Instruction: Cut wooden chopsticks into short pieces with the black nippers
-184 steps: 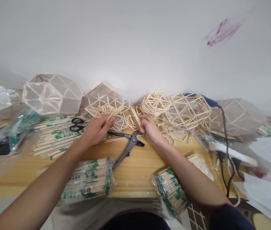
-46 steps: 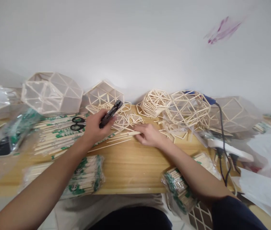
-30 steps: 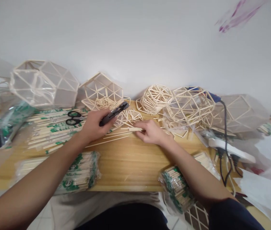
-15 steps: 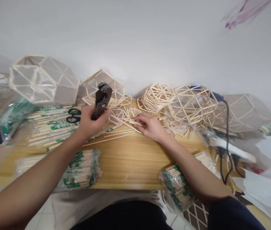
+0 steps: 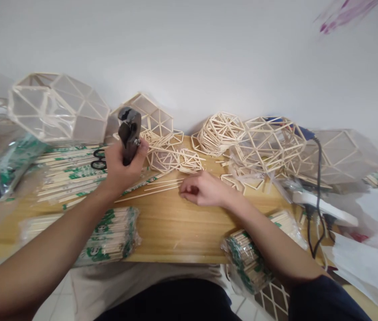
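My left hand [image 5: 120, 165] is wrapped round the handles of black cutting pliers [image 5: 129, 133], held upright with the jaws up, above the wooden table [image 5: 182, 232]. My right hand [image 5: 204, 191] rests on the table with its fingers curled, beside several loose thin wooden sticks [image 5: 157, 187]. Whether it grips anything is hidden by the fingers. Small flat stick triangles [image 5: 175, 158] lie just behind both hands.
Stick-built polyhedral frames [image 5: 265, 145] and film-covered ones [image 5: 56, 109] line the wall. Wrapped chopstick bundles [image 5: 111, 236] [image 5: 245, 258] sit at the front edge, more packets and black scissors [image 5: 98, 159] at left. A power strip with cables [image 5: 319, 207] and white bags lie right.
My left hand picked the pliers up off the table and turned them upright. My right hand drew back from the stick pieces toward me and curled.
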Tool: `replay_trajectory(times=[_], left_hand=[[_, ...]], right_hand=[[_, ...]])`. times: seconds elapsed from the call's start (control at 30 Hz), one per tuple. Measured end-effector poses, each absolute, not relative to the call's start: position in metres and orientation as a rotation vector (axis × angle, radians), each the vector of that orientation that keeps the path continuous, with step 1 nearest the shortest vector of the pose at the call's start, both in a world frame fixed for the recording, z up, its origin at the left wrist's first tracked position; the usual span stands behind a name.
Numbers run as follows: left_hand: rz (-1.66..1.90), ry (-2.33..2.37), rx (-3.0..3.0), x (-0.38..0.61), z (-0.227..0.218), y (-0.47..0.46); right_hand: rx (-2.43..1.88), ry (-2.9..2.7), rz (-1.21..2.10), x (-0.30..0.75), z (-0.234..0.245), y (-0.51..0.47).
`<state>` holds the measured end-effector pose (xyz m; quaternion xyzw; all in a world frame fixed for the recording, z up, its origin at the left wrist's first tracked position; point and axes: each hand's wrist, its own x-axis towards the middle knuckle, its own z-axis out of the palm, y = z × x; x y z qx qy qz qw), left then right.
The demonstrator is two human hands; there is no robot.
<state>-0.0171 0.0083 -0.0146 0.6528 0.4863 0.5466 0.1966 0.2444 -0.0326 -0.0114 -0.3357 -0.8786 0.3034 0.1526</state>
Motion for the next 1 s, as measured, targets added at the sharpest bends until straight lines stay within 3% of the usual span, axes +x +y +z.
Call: replay_trajectory(times=[0.47,1.0], left_hand=[[1.521,1.388,1.908,-0.018,-0.017,0.009],[1.487,1.429,1.990,-0.020,-0.021,0.011]], right_hand=[[-1.096,-2.626,0.976,0.242,-0.009,-0.029],[-1.369,-2.864,0.678,0.229,0.009,-0.044]])
